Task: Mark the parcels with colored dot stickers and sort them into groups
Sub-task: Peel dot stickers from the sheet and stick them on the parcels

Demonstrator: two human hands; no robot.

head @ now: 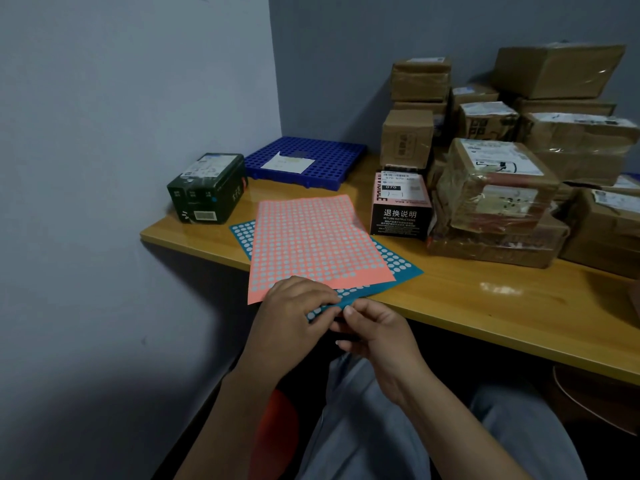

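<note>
At the desk's (485,306) near edge, both hands are meeting on the overhanging corner of the teal dot-sticker sheet (398,261). It is lying under the pink sheet (311,244), long axis running away from the person. The left hand (294,317) is curling over that corner, holding it. The right hand (377,334) is pinching it, probably picking at a dot. Stacked parcels (498,188) are sitting well apart, rightward.

— What kind of room is it?
— A corner. The left wall (104,133) and the back wall (329,64) are plain grey-blue.
— And the furniture?
— One wooden table (450,306), yellow-brown and glossy. A light reflects on its top. Below it, all is dark.
</note>
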